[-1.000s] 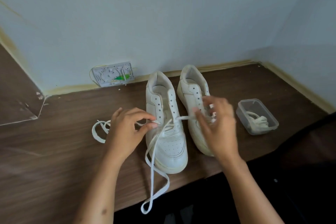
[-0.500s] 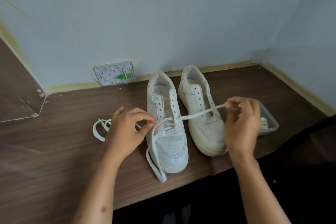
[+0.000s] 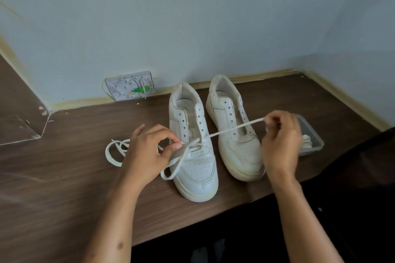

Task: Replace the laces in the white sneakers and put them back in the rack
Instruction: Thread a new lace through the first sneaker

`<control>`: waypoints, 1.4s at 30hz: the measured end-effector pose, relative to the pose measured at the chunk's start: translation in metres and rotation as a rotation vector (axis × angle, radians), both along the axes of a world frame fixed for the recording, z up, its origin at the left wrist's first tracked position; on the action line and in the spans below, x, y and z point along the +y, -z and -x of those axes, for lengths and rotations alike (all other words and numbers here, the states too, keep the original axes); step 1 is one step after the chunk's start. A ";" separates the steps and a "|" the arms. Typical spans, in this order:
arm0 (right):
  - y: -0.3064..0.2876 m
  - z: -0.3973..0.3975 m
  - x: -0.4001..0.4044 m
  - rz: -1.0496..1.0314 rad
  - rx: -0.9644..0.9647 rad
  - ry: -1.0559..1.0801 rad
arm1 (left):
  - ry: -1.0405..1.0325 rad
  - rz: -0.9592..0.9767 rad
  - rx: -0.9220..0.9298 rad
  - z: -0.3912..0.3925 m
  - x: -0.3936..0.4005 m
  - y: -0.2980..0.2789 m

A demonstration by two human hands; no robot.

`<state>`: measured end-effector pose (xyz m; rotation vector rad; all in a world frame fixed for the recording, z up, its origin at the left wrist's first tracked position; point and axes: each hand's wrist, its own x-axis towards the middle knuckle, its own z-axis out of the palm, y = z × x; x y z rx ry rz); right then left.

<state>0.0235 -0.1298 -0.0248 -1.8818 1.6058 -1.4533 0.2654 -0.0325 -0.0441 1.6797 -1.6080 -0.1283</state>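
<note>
Lace (image 3: 235, 129) pinched by both hands (image 3: 147, 156) (image 3: 280, 145); plastic tub (image 3: 314, 134) holds laces (image 3: 307, 141).

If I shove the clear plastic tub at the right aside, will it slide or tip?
The clear tub would probably slide: it looks low and wide on the smooth wooden surface. It is likely light, since only a bundled lace shows inside. Its thin walls may flex.

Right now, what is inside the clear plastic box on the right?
Bundled white laces lie inside the clear plastic box. The right hand covers the box's left part, so anything more there stays unseen.
</note>
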 end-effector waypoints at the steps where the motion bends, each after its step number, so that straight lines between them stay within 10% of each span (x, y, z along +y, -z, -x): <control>1: 0.000 0.004 0.000 0.012 -0.013 0.038 | 0.000 0.003 -0.003 0.000 0.000 0.000; 10: 0.018 -0.053 0.030 -0.014 0.338 -0.562 | -0.008 0.024 -0.037 0.005 -0.005 0.000; 22: 0.001 0.007 -0.004 -0.056 0.053 -0.023 | -0.032 -0.016 -0.112 0.004 -0.004 0.001; 30: 0.012 -0.043 0.022 -0.042 0.404 -0.559 | -0.016 -0.019 -0.085 0.005 -0.004 0.001; 42: 0.010 -0.027 0.010 -0.006 0.153 -0.284 | -0.038 -0.085 -0.067 0.006 -0.001 -0.003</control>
